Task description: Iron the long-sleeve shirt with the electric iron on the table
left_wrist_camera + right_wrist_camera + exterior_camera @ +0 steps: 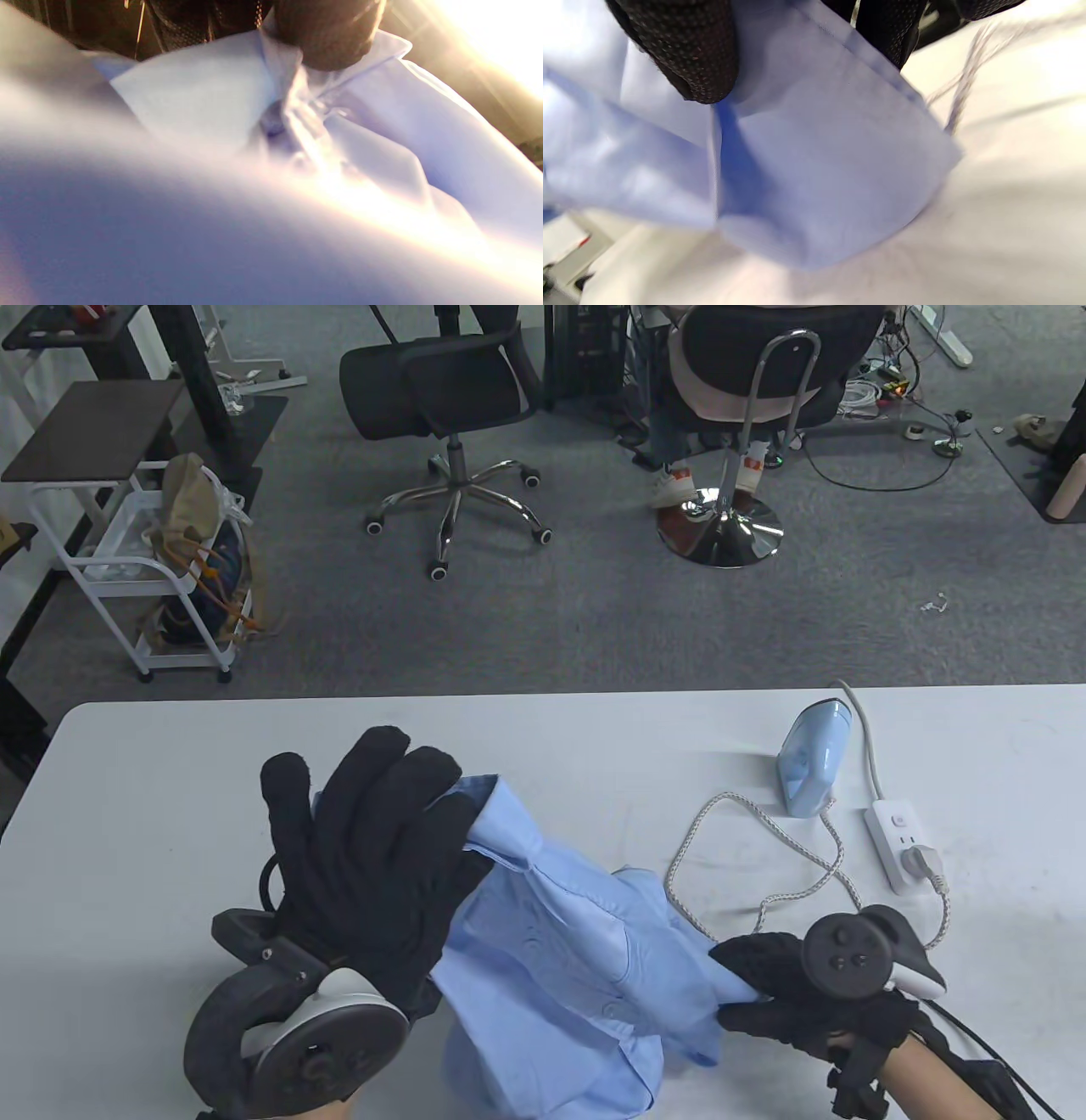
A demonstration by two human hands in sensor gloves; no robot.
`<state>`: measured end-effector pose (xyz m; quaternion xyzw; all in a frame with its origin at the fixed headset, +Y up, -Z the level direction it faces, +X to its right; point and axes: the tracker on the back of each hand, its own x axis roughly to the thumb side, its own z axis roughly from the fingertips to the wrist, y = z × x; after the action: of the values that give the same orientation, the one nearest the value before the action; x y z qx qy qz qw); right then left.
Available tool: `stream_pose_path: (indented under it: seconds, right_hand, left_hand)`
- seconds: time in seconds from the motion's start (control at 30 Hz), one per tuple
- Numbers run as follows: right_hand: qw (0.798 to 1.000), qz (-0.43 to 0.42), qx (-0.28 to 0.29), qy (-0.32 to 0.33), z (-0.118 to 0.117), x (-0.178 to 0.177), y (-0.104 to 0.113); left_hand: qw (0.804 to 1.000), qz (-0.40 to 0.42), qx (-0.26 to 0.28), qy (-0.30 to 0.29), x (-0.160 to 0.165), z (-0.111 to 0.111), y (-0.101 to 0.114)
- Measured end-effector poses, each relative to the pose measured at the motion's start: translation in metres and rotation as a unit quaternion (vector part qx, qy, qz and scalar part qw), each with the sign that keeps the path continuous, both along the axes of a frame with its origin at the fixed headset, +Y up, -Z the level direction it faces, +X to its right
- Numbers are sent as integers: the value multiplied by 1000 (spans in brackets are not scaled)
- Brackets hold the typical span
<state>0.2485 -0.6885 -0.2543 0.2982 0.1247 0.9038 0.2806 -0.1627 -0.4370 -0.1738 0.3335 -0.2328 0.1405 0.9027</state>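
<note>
Left hand [365, 857] grips the collar end of the pale blue shirt [585, 967], lifted off the white table [170, 780] in a crumpled drape. Soft, light cloth, likely to slump unless taken at collar and hem. Right hand [797, 984] pinches an edge. Further right the iron [814, 759] stands upright, untouched, beside its power strip [904, 836].

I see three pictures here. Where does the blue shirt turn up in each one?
Table view: the blue shirt is bottom centre, held up between both hands.
Left wrist view: the blue shirt fills the frame, collar at the top.
Right wrist view: the blue shirt, one edge, sits centre-left.
Shared landmark: the black gloved fingers pinching the cloth.
</note>
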Motion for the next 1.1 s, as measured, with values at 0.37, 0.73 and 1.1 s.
stream_pose_path:
  seconds: [0.37,0.73,1.1]
  right_hand:
    - [889,-258,321,-201,61,107,174]
    - [826,8,504,-253,127,75,226]
    - [885,380,224,-151,-9,33,10]
  left_hand:
    - [996,-11,-36,76,-49,3,0]
    - [976,-63,-137,154,-54,27,52]
    - [803,-284,-462,247,-46,-134,-228]
